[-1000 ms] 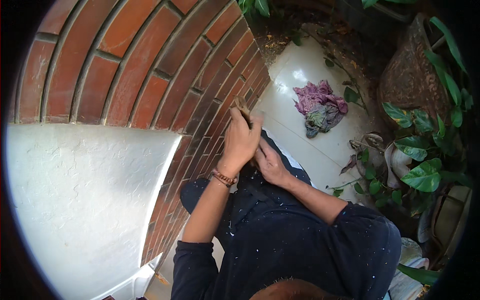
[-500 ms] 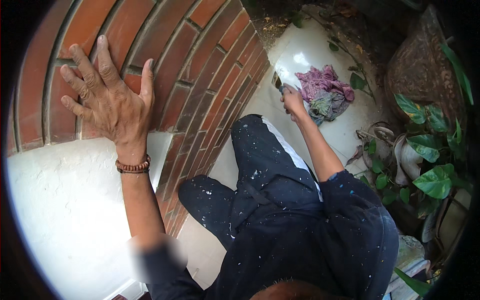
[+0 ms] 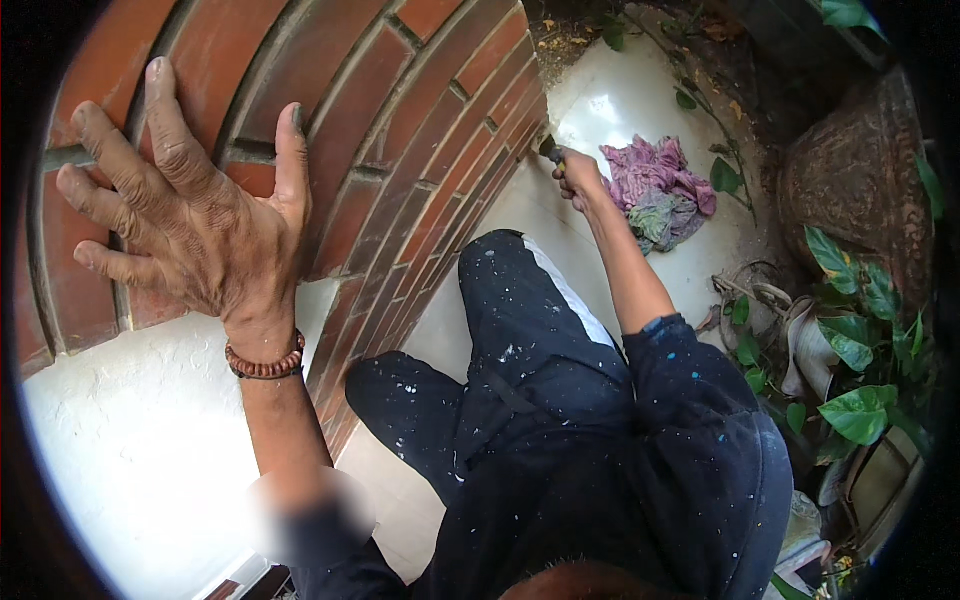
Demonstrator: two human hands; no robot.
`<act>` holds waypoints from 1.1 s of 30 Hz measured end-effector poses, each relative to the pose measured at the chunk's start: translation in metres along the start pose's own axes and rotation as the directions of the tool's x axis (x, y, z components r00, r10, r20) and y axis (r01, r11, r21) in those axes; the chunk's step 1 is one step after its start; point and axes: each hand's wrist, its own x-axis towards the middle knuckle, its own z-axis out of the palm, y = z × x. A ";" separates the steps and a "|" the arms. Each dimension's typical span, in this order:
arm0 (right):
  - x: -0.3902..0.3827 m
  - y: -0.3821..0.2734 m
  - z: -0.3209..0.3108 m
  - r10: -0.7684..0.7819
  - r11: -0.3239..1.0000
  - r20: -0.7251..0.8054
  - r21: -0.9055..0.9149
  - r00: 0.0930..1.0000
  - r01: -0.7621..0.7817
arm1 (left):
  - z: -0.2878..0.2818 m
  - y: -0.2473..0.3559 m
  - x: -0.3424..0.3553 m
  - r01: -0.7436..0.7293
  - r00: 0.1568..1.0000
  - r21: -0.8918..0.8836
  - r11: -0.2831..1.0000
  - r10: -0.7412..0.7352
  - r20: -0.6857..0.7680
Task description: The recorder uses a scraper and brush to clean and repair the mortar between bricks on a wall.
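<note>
The left hand (image 3: 190, 215) lies flat against the red brick wall (image 3: 400, 130), fingers spread wide and thumb pointing up, holding nothing; a beaded bracelet (image 3: 265, 362) circles its wrist. Far off to the right, the right hand (image 3: 578, 178) is clenched around the handle of a small tool (image 3: 549, 150), low down by the foot of the wall. The tool's long axis runs away from the person, its tip pointing up and left toward the bricks. Just right of that hand, a crumpled purple rag (image 3: 660, 190) lies on the pale floor (image 3: 610, 100).
</note>
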 end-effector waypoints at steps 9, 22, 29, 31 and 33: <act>0.054 0.022 -0.006 -0.303 0.907 0.007 -0.304 0.953 0.290 | 0.000 0.007 0.005 0.025 0.999 -0.012 1.000 -0.025 0.037; 0.051 0.003 -0.019 0.049 0.995 -0.017 -0.089 0.999 -0.050 | -0.006 0.006 0.001 0.058 0.991 0.067 0.996 -0.066 0.116; 0.078 0.002 -0.030 -0.001 0.999 -0.017 0.045 1.000 0.002 | -0.004 0.017 0.009 0.066 0.994 0.006 0.998 -0.066 0.093; 0.029 -0.017 -0.008 0.062 0.978 -0.009 -0.201 0.998 -0.062 | -0.007 0.004 -0.001 0.074 0.989 0.055 0.996 -0.080 0.122; 0.008 -0.014 -0.008 0.035 0.999 -0.017 -0.013 0.999 -0.036 | -0.008 0.006 -0.001 0.085 0.985 0.064 0.994 -0.094 0.145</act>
